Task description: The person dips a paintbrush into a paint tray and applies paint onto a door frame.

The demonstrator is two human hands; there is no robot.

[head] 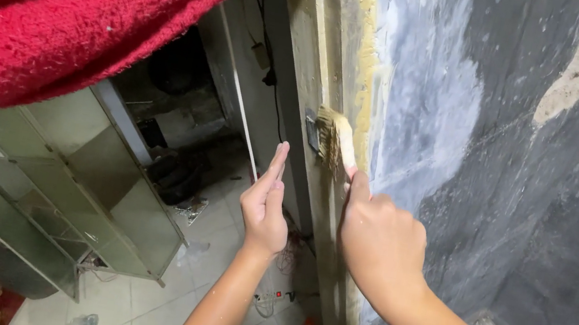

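Right hand (380,242) fingers pinch the paintbrush (334,140) handle; left hand (265,206) fingers pressed together.

Both forearms bare, no sleeves, no gloves, no watch or rings in view. Left hand (264,210) slim, nails short. Right hand (380,242) broader in frame, nearer the cam. Small pale flecks on right forearm, poss. paint; can't tell for sure.

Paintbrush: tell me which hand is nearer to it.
Right. The right hand grips the paintbrush by its handle against the door frame; the left hand is raised flat to the brush's lower left, apart from it.
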